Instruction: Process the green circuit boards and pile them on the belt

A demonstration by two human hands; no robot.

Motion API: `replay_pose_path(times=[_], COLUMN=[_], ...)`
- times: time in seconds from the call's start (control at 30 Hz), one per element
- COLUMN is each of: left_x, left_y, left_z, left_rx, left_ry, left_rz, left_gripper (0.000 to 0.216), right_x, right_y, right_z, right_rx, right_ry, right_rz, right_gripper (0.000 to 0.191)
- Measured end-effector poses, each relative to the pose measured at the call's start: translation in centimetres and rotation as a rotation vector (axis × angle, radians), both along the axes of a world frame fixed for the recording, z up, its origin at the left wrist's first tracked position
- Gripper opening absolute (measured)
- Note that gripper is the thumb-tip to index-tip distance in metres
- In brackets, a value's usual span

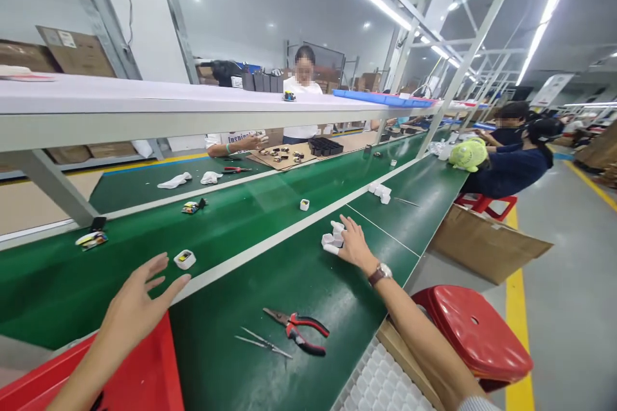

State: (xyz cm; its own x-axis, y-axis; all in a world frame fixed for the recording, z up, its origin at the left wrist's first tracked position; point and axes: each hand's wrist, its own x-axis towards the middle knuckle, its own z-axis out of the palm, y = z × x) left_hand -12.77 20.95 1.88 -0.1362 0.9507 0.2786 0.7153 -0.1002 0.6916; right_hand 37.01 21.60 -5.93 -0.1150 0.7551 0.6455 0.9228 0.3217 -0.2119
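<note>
My left hand (142, 298) is open over the near side of the green conveyor belt (250, 231), thumb and fingers spread. Just beyond its fingertips sits a small white plastic housing (185, 260) with yellow and dark parts inside. On the green worktable, my right hand (354, 244) has its thumb and index finger, both with white tips like finger cots, around white plastic housings (331, 239); their exact number is unclear. Red-and-black pliers (296, 329) and metal tweezers (264, 343) lie on the table between my arms.
Circuit assemblies (91, 239) and another white housing (304, 205) rest on the belt. More housings (380, 192) lie farther along the table. A red bin (139, 366) is at lower left, a red stool (477, 334) at right. A shelf (193, 103) spans above; co-workers sit beyond.
</note>
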Motion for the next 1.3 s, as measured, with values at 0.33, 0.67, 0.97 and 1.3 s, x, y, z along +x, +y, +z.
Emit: replay_pose_path(times=[0.33,0.67,0.97,1.3], left_x=[-5.9,-8.8,-13.4,-4.2], left_y=[-21.3,-41.3,-54.9,-45.3], left_z=[6.1,5.6,4.2,-3.6], left_rx=[-0.035,0.362,0.356,-0.205], left_ry=[-0.264,-0.413,-0.473,-0.294], left_rz=[0.307,0.774,0.954,-0.034], left_gripper=[0.053,0.035,0.035,0.054], right_x=[-0.6,-21.0,-25.4,-32.6], right_y=[0.0,-17.9,-26.5,-32.0], right_z=[-0.4,4.3,2.1,3.1], right_rx=[0.015,-0.398,-0.739,-0.637], right_ry=[0.041,0.023,-0.475,-0.086], right_rz=[0.279,1.209,1.215,1.147], right_gripper=[0.046,0.034,0.026,0.015])
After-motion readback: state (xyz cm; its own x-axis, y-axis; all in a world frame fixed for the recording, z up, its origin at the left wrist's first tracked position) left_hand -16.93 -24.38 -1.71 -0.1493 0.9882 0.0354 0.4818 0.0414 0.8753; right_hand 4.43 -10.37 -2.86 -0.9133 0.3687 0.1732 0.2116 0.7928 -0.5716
